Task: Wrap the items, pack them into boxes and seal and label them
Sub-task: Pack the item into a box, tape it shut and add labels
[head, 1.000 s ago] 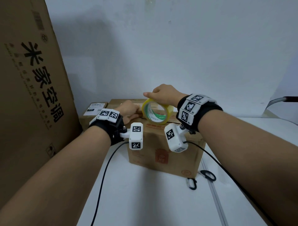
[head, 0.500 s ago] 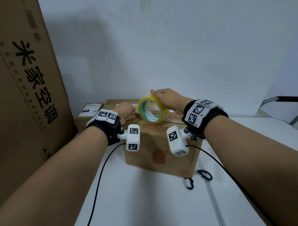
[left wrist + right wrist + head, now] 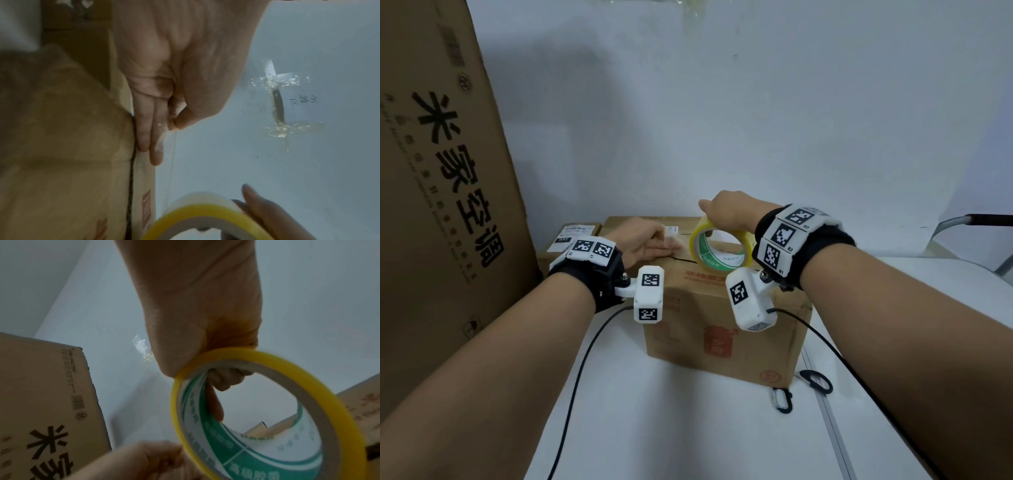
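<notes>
White wall [image 3: 756,120] and a white table [image 3: 688,428] fill the head view, with a tall printed carton [image 3: 441,205] leaning at the left. On the table stands a closed brown box [image 3: 719,335], its top flaps meeting in a dark seam. The left hand [image 3: 643,245] lies flat on the box top near the seam, fingers stretched out. The right hand [image 3: 729,214] grips a yellow tape roll [image 3: 719,251] from above; the roll stands on edge on the box top, just right of the left hand. Two more boxes with white labels [image 3: 571,236] sit behind, against the wall. A carabiner [image 3: 782,401] and a black clip [image 3: 816,380] lie on the table at the box's right front corner. Black cables run from both wrist cameras.

From the left wrist, the left hand [image 3: 164,81] shows two straight fingers [image 3: 151,138] pressing on the flap beside the seam, the thumb tucked against them; whether it pinches the tape end I cannot tell. A thin clear strip runs from near the thumb to the tape roll [image 3: 205,214] at the bottom edge, where the right hand's fingers [image 3: 265,211] rest.

From the right wrist, the right hand [image 3: 205,321] curls round the tape roll [image 3: 257,418], fingers hooked through its core. The carton [image 3: 47,402] stands at the left and the left hand [image 3: 133,462] shows below.
</notes>
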A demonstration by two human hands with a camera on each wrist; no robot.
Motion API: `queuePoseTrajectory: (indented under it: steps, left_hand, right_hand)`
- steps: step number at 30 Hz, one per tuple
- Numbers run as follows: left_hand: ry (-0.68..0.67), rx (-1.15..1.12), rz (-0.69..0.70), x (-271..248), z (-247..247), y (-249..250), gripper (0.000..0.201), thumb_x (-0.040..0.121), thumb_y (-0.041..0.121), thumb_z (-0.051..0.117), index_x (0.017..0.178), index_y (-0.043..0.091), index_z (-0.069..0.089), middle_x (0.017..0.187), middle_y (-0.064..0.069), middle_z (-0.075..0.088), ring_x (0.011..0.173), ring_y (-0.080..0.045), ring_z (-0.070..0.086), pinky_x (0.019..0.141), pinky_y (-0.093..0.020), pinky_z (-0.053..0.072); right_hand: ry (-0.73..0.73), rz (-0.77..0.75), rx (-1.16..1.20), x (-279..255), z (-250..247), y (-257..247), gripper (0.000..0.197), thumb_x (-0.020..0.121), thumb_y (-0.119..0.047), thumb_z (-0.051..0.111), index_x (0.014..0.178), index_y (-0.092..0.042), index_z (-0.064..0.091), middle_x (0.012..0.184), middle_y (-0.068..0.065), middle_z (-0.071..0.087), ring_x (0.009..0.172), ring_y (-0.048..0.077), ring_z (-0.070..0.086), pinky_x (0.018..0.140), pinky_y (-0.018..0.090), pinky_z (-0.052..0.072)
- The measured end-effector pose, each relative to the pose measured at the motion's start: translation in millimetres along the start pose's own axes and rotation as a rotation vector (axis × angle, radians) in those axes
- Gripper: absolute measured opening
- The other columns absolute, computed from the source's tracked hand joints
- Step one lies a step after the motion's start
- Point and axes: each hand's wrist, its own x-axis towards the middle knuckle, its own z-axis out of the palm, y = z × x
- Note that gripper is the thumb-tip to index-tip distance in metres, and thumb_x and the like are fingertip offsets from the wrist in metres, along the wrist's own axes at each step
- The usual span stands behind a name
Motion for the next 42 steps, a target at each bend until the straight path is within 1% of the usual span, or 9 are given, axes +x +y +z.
queuePoseTrajectory:
  steps: [4,7,9,15,18,23,28,39,42]
  left_hand:
    - [-0.015,0.171,0.020,-1,-15,12,0.019,0.098,0.020,0.059,0.083,0.008,0.056,0.087,-0.016,0.071,0.071,-0.018,0.074,0.063,-0.028,0.061]
    - [-0.023,0.195,0.058,1,-24,10,0.011,0.096,0.014,0.061,0.089,0.006,0.057,0.078,-0.012,0.065,0.065,-0.016,0.070,0.059,-0.028,0.061]
    - [-0.014,0.218,0.074,2,-30,3,0.010,0.095,0.012,0.062,0.089,0.006,0.057,0.074,-0.011,0.064,0.061,-0.014,0.068,0.057,-0.025,0.059]
    - [0.016,0.366,0.160,8,-40,-16,0.013,0.094,0.014,0.064,0.083,0.009,0.060,0.071,-0.004,0.062,0.057,-0.005,0.064,0.059,-0.016,0.052]
    - [0.027,0.373,0.165,9,-42,-22,0.011,0.095,0.014,0.063,0.087,0.008,0.061,0.072,-0.005,0.060,0.056,-0.007,0.057,0.058,-0.016,0.049]
    - [0.017,0.328,0.147,10,-51,-25,0.009,0.095,0.013,0.061,0.090,0.006,0.061,0.073,-0.005,0.059,0.059,-0.009,0.055,0.049,-0.011,0.046]
    - [0.025,0.339,0.183,16,-52,-25,0.009,0.096,0.013,0.061,0.088,0.008,0.061,0.074,-0.004,0.059,0.062,-0.010,0.056,0.050,-0.012,0.047]
    - [0.094,0.306,0.195,28,-85,-29,0.010,0.096,0.012,0.060,0.087,0.007,0.061,0.070,-0.004,0.055,0.062,-0.011,0.053,0.054,-0.014,0.051]
    - [0.063,0.277,0.149,29,-92,-35,0.009,0.095,0.013,0.061,0.094,0.004,0.063,0.073,-0.004,0.057,0.064,-0.009,0.055,0.064,-0.018,0.056]
  right_hand:
    - [-0.013,0.021,0.093,-9,-2,-5,0.032,0.100,-0.032,0.026,0.101,-0.008,0.047,0.107,0.011,0.045,0.098,0.029,0.045,0.082,0.033,0.033]
    - [-0.027,0.035,0.078,-5,-4,-13,0.024,0.100,-0.018,0.034,0.083,-0.005,0.045,0.098,0.011,0.046,0.088,0.027,0.043,0.062,0.029,0.032]
    - [-0.020,0.015,0.031,0,-2,-16,0.028,0.096,-0.023,0.043,0.070,-0.012,0.048,0.091,0.007,0.051,0.082,0.025,0.047,0.056,0.028,0.031]
    - [0.013,0.024,0.032,0,3,-36,0.025,0.087,-0.035,0.054,0.069,-0.017,0.052,0.078,0.001,0.054,0.067,0.017,0.050,0.053,0.027,0.033]
    - [-0.017,0.011,-0.063,-1,4,-49,0.023,0.090,-0.033,0.051,0.080,-0.015,0.062,0.081,0.000,0.057,0.073,0.020,0.055,0.056,0.027,0.037]
    - [-0.073,0.007,-0.081,-8,1,-56,0.043,0.101,-0.038,0.030,0.118,-0.010,0.057,0.129,0.013,0.054,0.113,0.029,0.052,0.090,0.033,0.037]
    - [-0.109,-0.042,-0.251,-10,-3,-61,0.034,0.104,-0.020,0.029,0.076,-0.009,0.046,0.103,0.009,0.048,0.091,0.025,0.044,0.070,0.028,0.034]
    - [-0.079,-0.051,-0.405,3,10,-79,0.034,0.101,-0.030,0.037,0.117,-0.009,0.059,0.114,0.007,0.059,0.096,0.025,0.055,0.081,0.031,0.040]
    - [-0.085,-0.045,-0.410,6,13,-84,0.035,0.101,-0.030,0.039,0.120,-0.009,0.059,0.107,0.005,0.056,0.098,0.026,0.056,0.082,0.032,0.041]
